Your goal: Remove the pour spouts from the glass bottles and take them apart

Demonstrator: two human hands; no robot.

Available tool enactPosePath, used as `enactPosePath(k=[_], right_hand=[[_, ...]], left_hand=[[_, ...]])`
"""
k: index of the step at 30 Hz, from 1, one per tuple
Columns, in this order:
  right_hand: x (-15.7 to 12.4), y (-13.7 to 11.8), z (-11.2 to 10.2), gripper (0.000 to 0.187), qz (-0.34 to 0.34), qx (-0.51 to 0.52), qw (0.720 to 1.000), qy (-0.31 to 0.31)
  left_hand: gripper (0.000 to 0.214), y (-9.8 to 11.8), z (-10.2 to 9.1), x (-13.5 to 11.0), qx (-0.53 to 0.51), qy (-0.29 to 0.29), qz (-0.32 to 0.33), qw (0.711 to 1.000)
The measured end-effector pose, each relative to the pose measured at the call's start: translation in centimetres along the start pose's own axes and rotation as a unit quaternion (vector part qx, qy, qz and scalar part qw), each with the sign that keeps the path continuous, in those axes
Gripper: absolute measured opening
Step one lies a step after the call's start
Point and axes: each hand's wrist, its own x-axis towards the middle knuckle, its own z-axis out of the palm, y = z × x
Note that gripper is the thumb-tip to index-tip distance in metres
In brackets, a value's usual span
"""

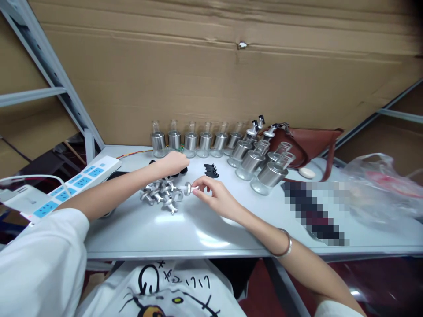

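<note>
My right hand (213, 193) pinches a silver-and-white bottle pourer (187, 189) between thumb and fingertips, its round end facing left. Just left of it, a pile of similar loose pourers (160, 193) lies on the table. My left hand (177, 163) reaches across behind that pile, back of the hand upward, over some small black round parts (181, 171). Its fingers are hidden, so what it holds or touches cannot be made out. A row of small black pieces (211, 171) lies on the tabletop between and beyond the hands.
Glass bottles with steel sleeves (205, 141) line the back; more bottles (271, 174) stand right, some topped with pourers. A brown bag (313, 143), a white oval object (307, 173) and a clear plastic bag (380, 189) lie right. A power strip (76, 185) sits left.
</note>
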Motion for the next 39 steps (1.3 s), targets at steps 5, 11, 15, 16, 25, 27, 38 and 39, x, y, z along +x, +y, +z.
enactPosePath(k=[5,11,15,16,25,27,38,39], right_hand=[[0.0,0.2,-0.1,0.009,-0.001,-0.016,0.999,0.035],[-0.1,1.0,0.1,0.008,-0.056,-0.118,0.991,0.024],[0.0,1.4,0.4,0.008,-0.036,-0.164,0.986,-0.015],[0.0,1.4,0.5,0.007,-0.026,-0.17,0.985,-0.028],[-0.3,0.8,0.8,0.018,-0.029,-0.242,0.965,-0.098],[-0.3,0.8,0.8,0.023,-0.022,-0.232,0.967,-0.104],[-0.5,0.5,0.9,0.031,-0.068,-0.21,0.964,-0.149],[-0.5,0.4,0.9,0.032,-0.071,-0.208,0.963,-0.156]], left_hand=[[0.024,0.2,0.8,0.2,-0.001,-0.004,0.006,1.0],[0.023,1.9,-0.2,-3.0,-0.02,0.04,0.01,0.999],[0.04,3.7,-0.6,-7.3,-0.055,0.12,0.057,0.99],[0.046,4.0,-0.5,-8.3,-0.067,0.12,0.052,0.989],[0.086,0.8,3.0,-13.0,-0.175,0.051,-0.057,0.982],[0.092,0.3,3.5,-13.1,-0.182,0.043,-0.083,0.979],[0.099,2.3,4.7,-11.8,-0.22,-0.021,-0.084,0.972],[0.097,2.5,4.8,-11.6,-0.218,-0.012,-0.084,0.972]])
